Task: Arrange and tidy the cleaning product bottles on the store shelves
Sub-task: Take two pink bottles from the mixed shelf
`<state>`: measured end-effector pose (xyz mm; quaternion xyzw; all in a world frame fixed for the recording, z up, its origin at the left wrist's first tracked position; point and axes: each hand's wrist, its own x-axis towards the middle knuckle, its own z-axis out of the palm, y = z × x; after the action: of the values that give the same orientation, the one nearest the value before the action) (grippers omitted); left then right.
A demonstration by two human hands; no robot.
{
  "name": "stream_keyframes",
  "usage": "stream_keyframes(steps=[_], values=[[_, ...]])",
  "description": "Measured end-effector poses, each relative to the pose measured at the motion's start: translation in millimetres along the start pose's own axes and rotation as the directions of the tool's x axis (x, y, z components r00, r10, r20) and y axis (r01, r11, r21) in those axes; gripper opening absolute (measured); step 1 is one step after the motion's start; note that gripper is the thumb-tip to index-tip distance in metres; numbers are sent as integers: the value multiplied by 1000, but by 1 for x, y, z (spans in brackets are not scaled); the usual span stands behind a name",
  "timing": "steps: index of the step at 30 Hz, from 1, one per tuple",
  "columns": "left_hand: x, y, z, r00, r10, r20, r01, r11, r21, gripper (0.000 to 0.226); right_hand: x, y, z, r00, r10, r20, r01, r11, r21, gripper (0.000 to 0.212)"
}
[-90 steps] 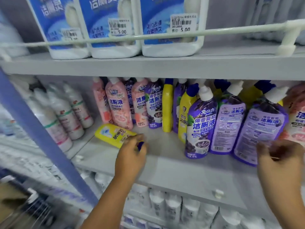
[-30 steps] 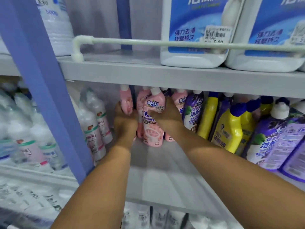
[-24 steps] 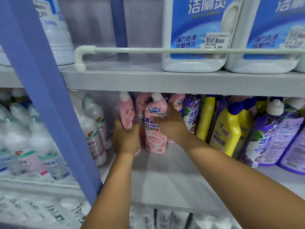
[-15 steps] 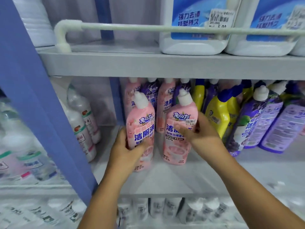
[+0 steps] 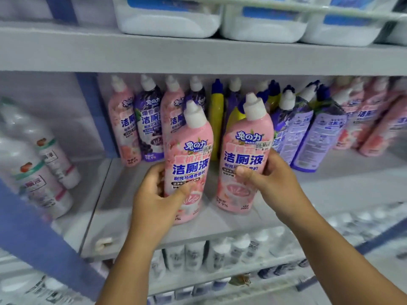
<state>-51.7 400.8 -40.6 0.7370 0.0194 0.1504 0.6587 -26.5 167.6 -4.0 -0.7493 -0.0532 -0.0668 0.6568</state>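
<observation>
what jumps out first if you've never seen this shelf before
Two pink bottles with white caps at the front of the middle shelf stand out: the left hand grips the left pink bottle, and the right hand grips the right pink bottle. Behind them stands a mixed row of pink, purple and yellow bottles.

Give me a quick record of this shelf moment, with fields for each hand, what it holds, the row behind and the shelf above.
left hand: left hand grips a pink bottle low on its body
right hand: right hand grips a second pink bottle at mid label
bottle position: both upright, side by side, near the middle shelf front
row behind: pink, purple and yellow bottles standing at the back
shelf above: large white jugs
</observation>
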Motion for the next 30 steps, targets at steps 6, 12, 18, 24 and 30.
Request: stream_keyframes(steps=[6, 12, 18, 24, 30], values=[[-23, 27, 76, 998, 6, 68, -2, 997, -71, 40, -12, -2, -87, 998, -41, -55, 42, 999, 33, 37], [-50, 49, 198, 997, 38, 68, -31, 994, -109, 42, -23, 12, -221, 995, -76, -59, 80, 993, 81, 36], [-72, 68, 328, 996, 61, 58, -49, 981, -186, 37, -31, 35, -359, 990, -84, -116, 86, 996, 12, 35], [-69, 57, 416, 998, 4, 67, 5, 990, -140, 37, 3, 59, -437, 995, -44, -94, 45, 999, 3, 37], [-42, 37, 471, 998, -40, 44, 45, 993, -112, 36, 57, 80, -464, 999, -16, -52, 11, 995, -95, 34]])
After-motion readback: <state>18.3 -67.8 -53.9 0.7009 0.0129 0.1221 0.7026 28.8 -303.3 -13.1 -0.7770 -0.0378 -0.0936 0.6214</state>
